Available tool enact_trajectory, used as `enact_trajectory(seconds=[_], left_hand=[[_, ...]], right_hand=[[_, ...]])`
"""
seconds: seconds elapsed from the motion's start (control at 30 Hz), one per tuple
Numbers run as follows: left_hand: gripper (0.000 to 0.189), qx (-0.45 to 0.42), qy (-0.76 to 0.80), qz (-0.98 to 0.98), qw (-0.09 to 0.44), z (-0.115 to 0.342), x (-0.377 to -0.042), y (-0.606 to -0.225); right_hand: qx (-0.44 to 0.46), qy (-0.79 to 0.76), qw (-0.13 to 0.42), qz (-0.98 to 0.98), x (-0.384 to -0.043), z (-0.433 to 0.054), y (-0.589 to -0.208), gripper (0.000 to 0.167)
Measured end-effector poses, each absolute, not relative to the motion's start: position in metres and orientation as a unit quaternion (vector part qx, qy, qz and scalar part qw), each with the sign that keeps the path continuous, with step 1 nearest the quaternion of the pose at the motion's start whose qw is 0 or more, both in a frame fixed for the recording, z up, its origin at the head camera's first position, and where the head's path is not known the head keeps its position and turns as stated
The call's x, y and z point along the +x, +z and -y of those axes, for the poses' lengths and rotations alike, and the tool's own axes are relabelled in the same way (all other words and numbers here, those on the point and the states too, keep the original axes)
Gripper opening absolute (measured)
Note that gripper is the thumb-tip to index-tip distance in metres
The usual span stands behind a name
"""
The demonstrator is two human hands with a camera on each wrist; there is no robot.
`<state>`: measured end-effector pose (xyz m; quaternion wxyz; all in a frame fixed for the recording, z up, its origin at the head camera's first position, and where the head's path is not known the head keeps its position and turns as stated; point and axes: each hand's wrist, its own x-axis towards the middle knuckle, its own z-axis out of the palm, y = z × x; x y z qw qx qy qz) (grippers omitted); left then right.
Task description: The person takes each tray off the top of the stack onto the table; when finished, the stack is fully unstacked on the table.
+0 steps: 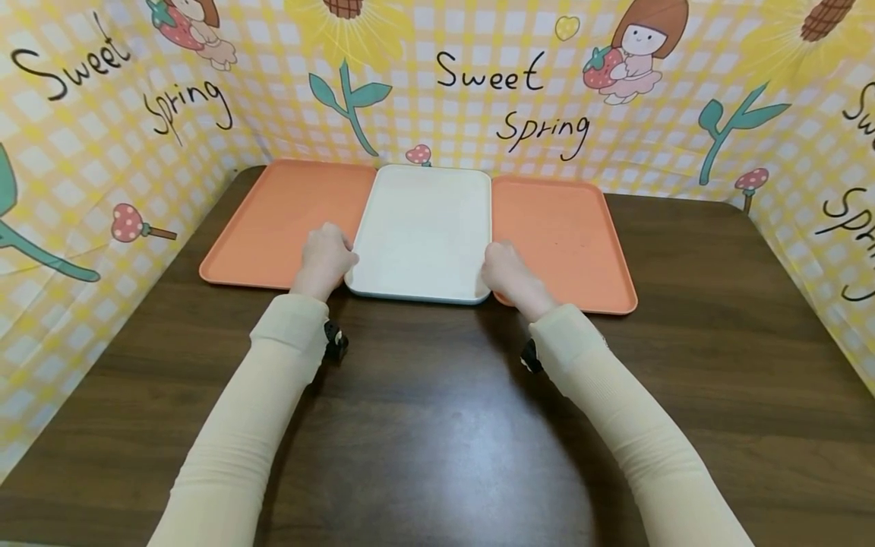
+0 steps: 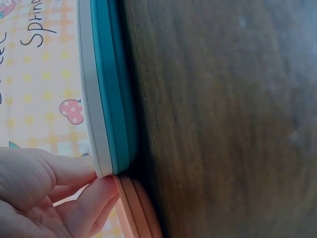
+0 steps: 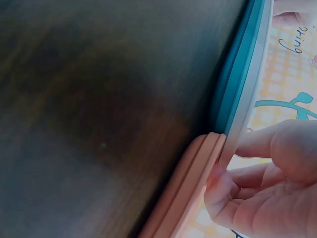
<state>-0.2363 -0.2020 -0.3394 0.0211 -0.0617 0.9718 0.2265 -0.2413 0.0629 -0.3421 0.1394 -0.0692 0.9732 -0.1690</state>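
Nearest, two cream sleeves, the left one [image 1: 239, 425] and the right one [image 1: 636, 410], reach forward over a dark brown wood-grain table [image 1: 424, 425], whose surface carries a pale sheen between them; a small black object [image 1: 336, 342] shows at the inner side of the left cuff, and another [image 1: 530, 355] at the right cuff; beyond the cuffs the hands are apart, one at each side of a white rectangular tray [image 1: 427, 232] near its front corners; the left hand [image 1: 325, 257] pinches the rim between thumb and fingers, and the right hand [image 1: 507, 267] does likewise; the white tray lies flat in the middle of the row, directly on top of a teal tray [image 2: 113, 84]; an orange tray [image 1: 301, 197] lies just beside it on the left, a second orange tray [image 1: 567, 235] on the right; behind them rises a yellow-checked fabric backdrop [image 1: 478, 106] printed with sunflowers and "Sweet Spring".
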Motion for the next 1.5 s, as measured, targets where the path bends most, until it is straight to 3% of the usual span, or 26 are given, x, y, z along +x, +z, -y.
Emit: enact_trajectory(seconds=[0.27,0.6,1.13,1.23,1.5], left_hand=[[0.031,-0.069,0.226,-0.971,0.024,0.200,-0.235,-0.342],[0.047,-0.065,0.250,-0.966,0.023,0.200,-0.236,-0.341],[0.046,-0.078,0.244,-0.966,0.025,0.196,-0.232,-0.334],[0.046,-0.076,0.247,-0.966,0.027,0.195,-0.231,-0.333],[0.042,-0.050,0.244,-0.968,0.036,0.199,-0.234,-0.335]], right_hand=[[-0.050,-0.190,0.155,-0.968,-0.239,-0.061,-0.340,0.019],[-0.044,-0.216,0.119,-0.968,-0.237,-0.062,-0.340,0.015],[-0.048,-0.264,0.101,-0.958,-0.234,-0.065,-0.332,0.019],[-0.028,-0.321,0.115,-0.940,-0.235,-0.067,-0.331,0.015],[0.017,-0.526,0.201,-0.826,-0.235,-0.080,-0.326,0.027]])
